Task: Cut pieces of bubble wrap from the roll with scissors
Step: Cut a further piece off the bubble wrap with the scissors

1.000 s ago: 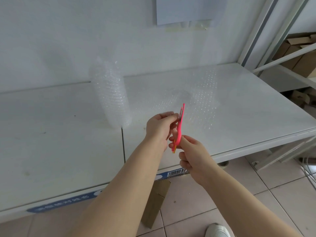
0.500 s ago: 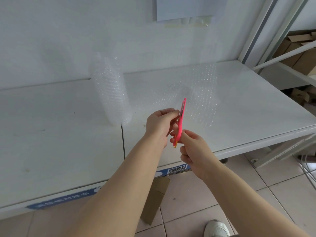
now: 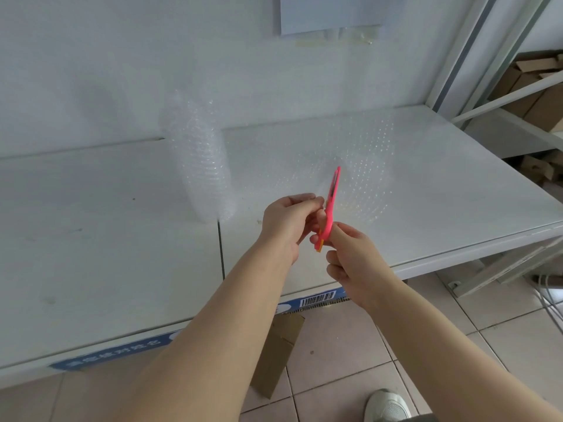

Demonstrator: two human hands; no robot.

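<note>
A clear bubble wrap sheet [image 3: 365, 166], barely made out against the white table [image 3: 106, 239], is pinched by the left hand [image 3: 286, 223]; pink plastic scissors [image 3: 332, 202] are gripped by the curled right hand [image 3: 350, 257].

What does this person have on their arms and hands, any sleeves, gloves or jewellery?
Nothing that shows. The left forearm and right forearm are bare as far up as the picture reaches, with no sleeve edge in view. The left hand and right hand have no gloves, and no ring, watch or bracelet can be seen on the sides facing the camera.
</note>
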